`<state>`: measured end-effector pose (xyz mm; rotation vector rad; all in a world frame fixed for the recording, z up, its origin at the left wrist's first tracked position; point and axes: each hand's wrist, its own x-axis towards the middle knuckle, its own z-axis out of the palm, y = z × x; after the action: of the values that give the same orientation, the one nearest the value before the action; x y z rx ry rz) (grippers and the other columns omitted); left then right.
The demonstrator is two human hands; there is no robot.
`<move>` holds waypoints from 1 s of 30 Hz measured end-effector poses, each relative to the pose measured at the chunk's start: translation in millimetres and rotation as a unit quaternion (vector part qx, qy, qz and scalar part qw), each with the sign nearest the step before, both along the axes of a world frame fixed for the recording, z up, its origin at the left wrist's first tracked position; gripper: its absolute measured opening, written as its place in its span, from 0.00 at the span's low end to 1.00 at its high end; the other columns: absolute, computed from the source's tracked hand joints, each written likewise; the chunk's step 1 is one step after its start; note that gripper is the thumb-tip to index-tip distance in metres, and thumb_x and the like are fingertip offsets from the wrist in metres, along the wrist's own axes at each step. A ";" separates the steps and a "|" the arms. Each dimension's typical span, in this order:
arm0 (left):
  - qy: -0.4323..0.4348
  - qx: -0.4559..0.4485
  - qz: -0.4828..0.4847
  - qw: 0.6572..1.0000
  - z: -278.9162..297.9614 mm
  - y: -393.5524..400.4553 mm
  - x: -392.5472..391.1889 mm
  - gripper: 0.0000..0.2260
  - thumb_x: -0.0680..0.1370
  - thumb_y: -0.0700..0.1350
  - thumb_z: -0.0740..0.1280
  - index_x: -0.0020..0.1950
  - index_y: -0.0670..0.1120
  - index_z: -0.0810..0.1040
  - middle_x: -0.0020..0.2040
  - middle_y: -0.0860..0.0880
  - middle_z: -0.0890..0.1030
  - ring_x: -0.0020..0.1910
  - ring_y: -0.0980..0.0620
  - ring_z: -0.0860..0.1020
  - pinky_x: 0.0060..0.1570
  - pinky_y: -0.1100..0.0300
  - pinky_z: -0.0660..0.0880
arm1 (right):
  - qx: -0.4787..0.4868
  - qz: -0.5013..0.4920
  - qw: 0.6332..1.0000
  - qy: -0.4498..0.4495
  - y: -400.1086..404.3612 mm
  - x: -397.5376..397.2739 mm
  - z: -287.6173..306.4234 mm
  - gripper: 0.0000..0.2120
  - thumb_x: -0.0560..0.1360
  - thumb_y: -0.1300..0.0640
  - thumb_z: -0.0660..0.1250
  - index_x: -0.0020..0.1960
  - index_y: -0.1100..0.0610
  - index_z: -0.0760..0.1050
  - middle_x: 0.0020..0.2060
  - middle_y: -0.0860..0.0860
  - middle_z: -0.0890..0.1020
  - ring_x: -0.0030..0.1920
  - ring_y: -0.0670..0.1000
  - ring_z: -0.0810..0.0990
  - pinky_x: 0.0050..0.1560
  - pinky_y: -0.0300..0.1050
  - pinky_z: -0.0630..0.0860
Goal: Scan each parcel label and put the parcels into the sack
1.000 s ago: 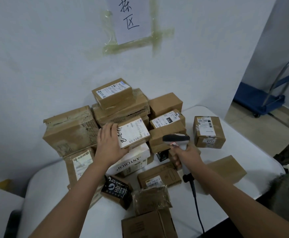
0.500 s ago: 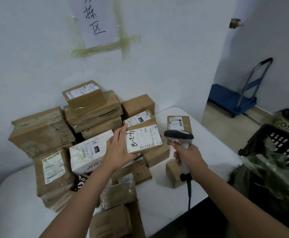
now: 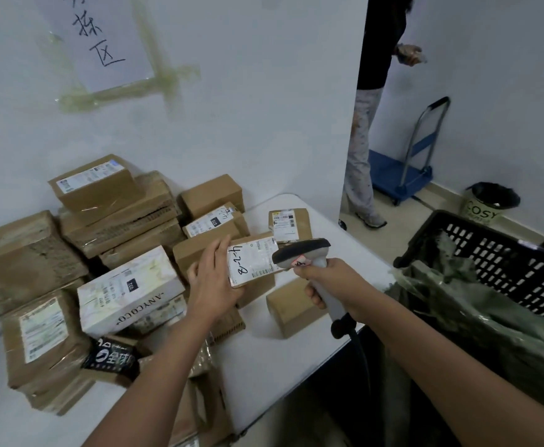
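Parcel [image 3: 251,264] pinched in the left grip [image 3: 214,279], label up; right grip [image 3: 335,285] clasps a scanner [image 3: 302,253] just beside it.

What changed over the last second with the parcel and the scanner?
The left hand lifted the parcel marked 4-2-8 off the pile and carried it right, up to the scanner. The view also swung right, showing the sack in its black basket. The right hand still grips the scanner; the pile looks unmoved.
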<state>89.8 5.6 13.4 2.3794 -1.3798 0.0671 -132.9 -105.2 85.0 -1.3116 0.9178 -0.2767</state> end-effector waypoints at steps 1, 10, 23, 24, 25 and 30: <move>0.003 0.001 0.000 1.000 -1.1 -1.9 -1.0 0.50 0.66 0.51 0.77 0.80 0.51 0.51 0.77 0.50 0.57 0.75 0.50 0.57 0.70 0.43 0.59 | 0.004 0.002 1.000 0.003 -0.8 -1.8 0.3 0.11 0.76 0.53 0.70 0.40 0.59 0.75 0.27 0.54 0.77 0.25 0.49 0.73 0.27 0.40 0.71; 0.004 -0.005 -0.014 1.000 -2.6 -16.9 -0.2 0.46 0.68 0.50 0.76 0.80 0.49 0.53 0.76 0.50 0.58 0.76 0.50 0.58 0.70 0.44 0.57 | 0.016 -0.011 1.000 0.016 -5.0 -5.0 1.4 0.11 0.77 0.54 0.70 0.41 0.60 0.75 0.27 0.54 0.77 0.24 0.49 0.73 0.26 0.40 0.70; -0.016 -0.027 -0.021 0.999 5.5 -23.1 8.4 0.44 0.69 0.54 0.74 0.80 0.48 0.56 0.76 0.51 0.60 0.74 0.51 0.60 0.67 0.46 0.58 | 0.023 -0.020 0.999 0.016 -3.6 1.4 10.2 0.10 0.77 0.55 0.69 0.42 0.60 0.74 0.27 0.55 0.75 0.24 0.49 0.70 0.25 0.37 0.67; -0.014 -0.030 -0.020 0.999 5.6 -23.3 8.7 0.44 0.69 0.54 0.74 0.79 0.48 0.57 0.75 0.51 0.61 0.74 0.51 0.60 0.67 0.45 0.59 | 0.022 -0.019 0.999 0.016 -3.7 1.0 10.1 0.10 0.77 0.55 0.69 0.42 0.60 0.74 0.27 0.55 0.75 0.24 0.49 0.70 0.25 0.37 0.68; -0.012 -0.031 -0.020 0.999 5.7 -23.5 8.9 0.44 0.69 0.55 0.74 0.79 0.48 0.57 0.75 0.51 0.61 0.74 0.51 0.61 0.66 0.45 0.59 | 0.020 -0.019 0.999 0.016 -4.0 0.6 10.1 0.10 0.77 0.55 0.69 0.42 0.60 0.74 0.27 0.55 0.75 0.24 0.49 0.70 0.25 0.38 0.68; -0.011 -0.031 -0.022 0.999 6.1 -23.9 8.1 0.44 0.69 0.55 0.75 0.79 0.48 0.57 0.76 0.50 0.61 0.73 0.50 0.60 0.67 0.44 0.59 | 0.021 -0.019 1.000 0.013 -5.7 -0.6 10.3 0.10 0.77 0.55 0.69 0.41 0.60 0.74 0.28 0.55 0.76 0.24 0.49 0.71 0.26 0.39 0.69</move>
<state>97.9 -18.3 19.5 2.3030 -1.4184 0.1233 -133.5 -111.0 95.3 -1.2626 0.9666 -0.2692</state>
